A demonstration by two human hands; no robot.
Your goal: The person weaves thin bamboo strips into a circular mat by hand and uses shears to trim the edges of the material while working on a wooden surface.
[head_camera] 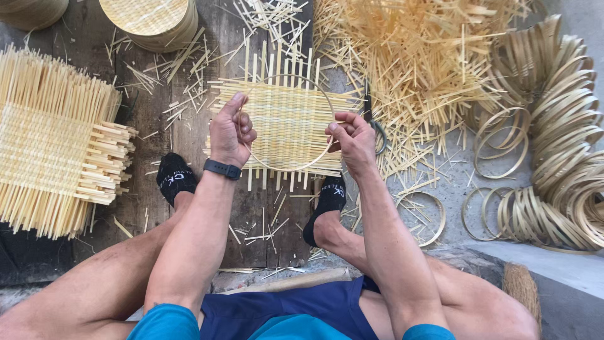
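Left hand [230, 133] & right hand [352, 140] are pinching the hoop [290, 169] at opposite sides over the mat [286, 123]. Both are looking light, thin, springy and prob. brittle, so rim grips are suiting best.

Two hands, left [230, 133] and right [352, 140], one woven bamboo mat [286, 123] under one thin hoop [292, 169], two stacks of woven mats [53, 141], two black socks [175, 177], one wristband [223, 169], countless loose rings [553, 157].
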